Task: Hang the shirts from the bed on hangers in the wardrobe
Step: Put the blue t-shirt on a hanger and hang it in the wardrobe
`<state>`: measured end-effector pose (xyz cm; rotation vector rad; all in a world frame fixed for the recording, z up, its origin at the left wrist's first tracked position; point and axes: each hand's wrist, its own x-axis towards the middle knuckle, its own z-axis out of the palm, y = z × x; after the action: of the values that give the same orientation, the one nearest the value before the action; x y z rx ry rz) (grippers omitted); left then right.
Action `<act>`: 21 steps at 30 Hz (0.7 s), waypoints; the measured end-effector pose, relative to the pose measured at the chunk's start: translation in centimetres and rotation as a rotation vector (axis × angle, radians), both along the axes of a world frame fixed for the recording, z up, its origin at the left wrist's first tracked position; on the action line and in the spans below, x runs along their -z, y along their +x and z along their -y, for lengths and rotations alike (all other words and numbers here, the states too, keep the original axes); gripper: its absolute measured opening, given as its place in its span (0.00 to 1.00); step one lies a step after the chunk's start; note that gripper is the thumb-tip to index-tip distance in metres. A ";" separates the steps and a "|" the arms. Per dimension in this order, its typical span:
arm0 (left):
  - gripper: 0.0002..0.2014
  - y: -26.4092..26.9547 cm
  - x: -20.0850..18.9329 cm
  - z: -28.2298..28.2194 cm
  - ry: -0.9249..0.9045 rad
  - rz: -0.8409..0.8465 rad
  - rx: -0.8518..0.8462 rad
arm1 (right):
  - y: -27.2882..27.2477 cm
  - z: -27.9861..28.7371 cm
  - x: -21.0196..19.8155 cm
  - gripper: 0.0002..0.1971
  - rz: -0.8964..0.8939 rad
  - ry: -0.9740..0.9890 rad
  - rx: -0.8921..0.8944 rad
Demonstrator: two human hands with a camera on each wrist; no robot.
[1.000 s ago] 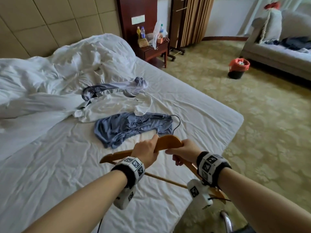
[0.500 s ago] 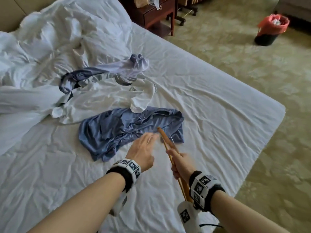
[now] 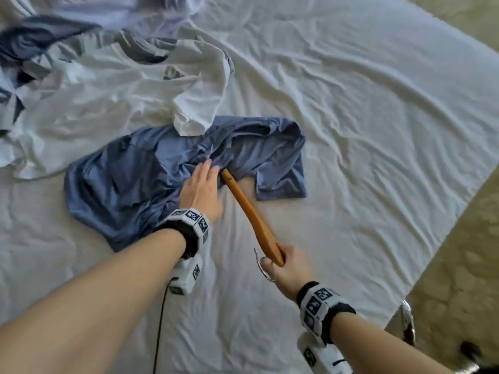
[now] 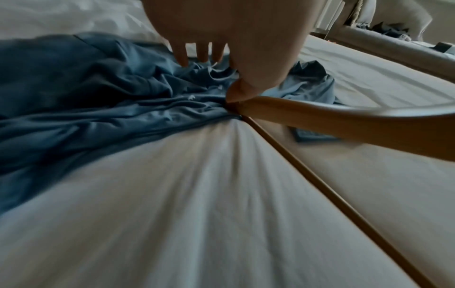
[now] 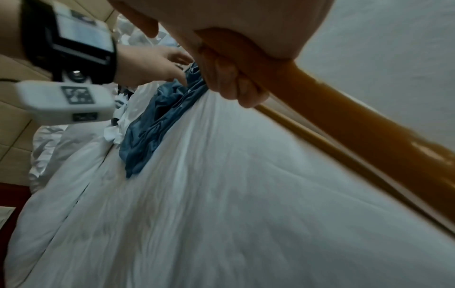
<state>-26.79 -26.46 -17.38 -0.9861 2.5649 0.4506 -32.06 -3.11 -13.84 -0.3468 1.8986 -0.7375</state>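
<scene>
- Two hands work at mid-frame in the head view: the left hand [image 3: 201,191] lies with fingers [image 4: 181,56] nearly straight and spread, tips pressing into the bunched cloth of the blue shirt [image 3: 151,168], gripping nothing that shows.
- The right hand [image 3: 283,268] has its fingers [image 5: 236,85] curled round the middle of the wooden hanger [image 3: 251,214], beside its metal hook; the hanger's far tip touches the shirt's edge just beside the left thumb.
- Judged from this, the first shirt is only being threaded: the hanger tip is at the cloth, not visibly inside it, and nothing is hung yet.
- Left to do: seat this shirt, carry it to the wardrobe, which is out of view, then deal with the others.
- A white shirt [image 3: 129,93] lies in the upper left of the frame, its sleeve overlapping the blue one; another bluish garment [image 3: 40,39] sits beyond it, blurred.
- The bed [image 3: 378,130] carries them all on a wrinkled white sheet; the overlapping sleeve may drag along.
</scene>
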 end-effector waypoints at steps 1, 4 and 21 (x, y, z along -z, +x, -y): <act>0.35 -0.8 0.8 0.4 -0.017 -0.015 -0.003 | 0.0 0.0 0.2 0.11 0.004 -0.006 0.004; 0.38 -2.6 2.9 1.7 -0.048 0.011 0.034 | -0.3 0.0 0.5 0.10 0.022 -0.008 0.005; 0.10 -2.0 4.5 4.5 -0.072 -0.007 0.111 | 0.5 0.0 1.1 0.16 0.021 -0.033 0.017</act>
<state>-28.78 -30.99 -21.83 -0.8616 2.6427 0.3342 -31.52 -3.08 -14.94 -0.3425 1.8732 -0.7817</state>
